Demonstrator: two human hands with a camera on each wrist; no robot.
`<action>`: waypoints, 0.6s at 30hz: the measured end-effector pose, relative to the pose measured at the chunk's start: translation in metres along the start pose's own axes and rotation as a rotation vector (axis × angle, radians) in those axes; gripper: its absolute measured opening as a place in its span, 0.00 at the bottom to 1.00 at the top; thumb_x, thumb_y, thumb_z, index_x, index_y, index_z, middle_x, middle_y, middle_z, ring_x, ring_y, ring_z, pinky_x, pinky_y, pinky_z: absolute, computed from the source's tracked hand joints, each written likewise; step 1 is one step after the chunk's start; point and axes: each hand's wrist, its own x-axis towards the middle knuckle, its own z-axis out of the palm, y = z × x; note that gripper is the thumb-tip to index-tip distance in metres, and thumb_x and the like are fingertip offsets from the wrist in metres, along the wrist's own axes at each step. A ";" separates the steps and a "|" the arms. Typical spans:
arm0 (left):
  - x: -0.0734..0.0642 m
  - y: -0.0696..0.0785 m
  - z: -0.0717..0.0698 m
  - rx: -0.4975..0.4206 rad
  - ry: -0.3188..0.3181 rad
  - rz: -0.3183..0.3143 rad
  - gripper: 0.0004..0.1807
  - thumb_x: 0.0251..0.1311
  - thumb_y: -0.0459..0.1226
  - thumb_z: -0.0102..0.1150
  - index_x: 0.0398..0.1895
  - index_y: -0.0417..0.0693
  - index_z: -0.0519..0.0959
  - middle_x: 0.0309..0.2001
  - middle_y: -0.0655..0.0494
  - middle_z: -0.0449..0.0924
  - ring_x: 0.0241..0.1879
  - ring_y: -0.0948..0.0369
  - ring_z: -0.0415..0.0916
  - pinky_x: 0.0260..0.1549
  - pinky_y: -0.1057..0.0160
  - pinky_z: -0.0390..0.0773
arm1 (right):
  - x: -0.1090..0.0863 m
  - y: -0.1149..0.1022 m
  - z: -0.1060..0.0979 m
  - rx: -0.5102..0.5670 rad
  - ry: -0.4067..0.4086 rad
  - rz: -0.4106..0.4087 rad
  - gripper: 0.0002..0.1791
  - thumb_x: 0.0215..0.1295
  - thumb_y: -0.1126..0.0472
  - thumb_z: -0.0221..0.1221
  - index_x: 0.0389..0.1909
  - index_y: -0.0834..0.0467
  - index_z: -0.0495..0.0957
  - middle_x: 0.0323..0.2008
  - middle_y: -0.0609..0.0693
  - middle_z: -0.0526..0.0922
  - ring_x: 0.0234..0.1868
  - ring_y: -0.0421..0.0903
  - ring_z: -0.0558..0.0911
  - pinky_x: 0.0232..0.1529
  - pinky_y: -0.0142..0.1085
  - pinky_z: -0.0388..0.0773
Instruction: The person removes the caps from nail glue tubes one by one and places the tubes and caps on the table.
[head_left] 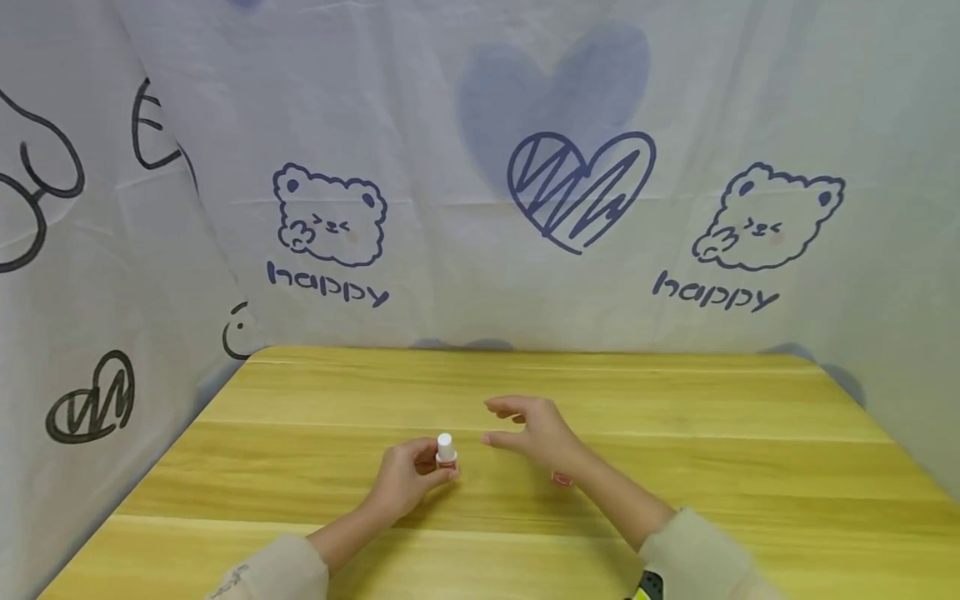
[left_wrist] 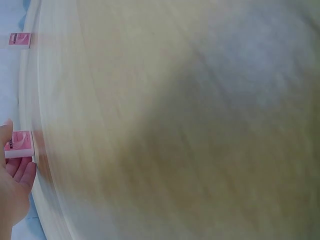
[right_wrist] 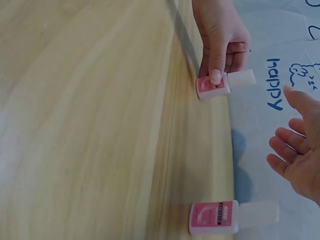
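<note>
My left hand point(head_left: 405, 479) pinches a small bottle point(head_left: 447, 458) between thumb and fingers. The bottle is upright on the table, with a tall white cap and a pink label, as the right wrist view also shows on the held bottle point(right_wrist: 212, 87). Just right of it, my right hand point(head_left: 536, 433) hovers with its thumb and fingers spread apart and nothing between them. A second bottle point(right_wrist: 215, 217) of the same kind stands to the right. In the head view my right forearm hides most of this second bottle point(head_left: 561, 479).
The wooden table point(head_left: 300, 400) has light, yellowish planks. White cloth point(head_left: 450, 275) with printed hearts, bears and "happy" hangs behind it, and more cloth hangs at both sides. A dark and yellow wrist strap point(head_left: 649, 586) shows by the right sleeve.
</note>
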 end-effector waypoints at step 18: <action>-0.001 0.000 -0.002 0.024 0.068 -0.019 0.15 0.46 0.29 0.67 0.38 0.30 0.80 0.35 0.39 0.84 0.35 0.50 0.83 0.33 0.70 0.82 | 0.011 -0.003 0.034 0.124 0.028 0.015 0.20 0.56 0.62 0.64 0.49 0.67 0.77 0.48 0.62 0.81 0.48 0.55 0.80 0.50 0.45 0.77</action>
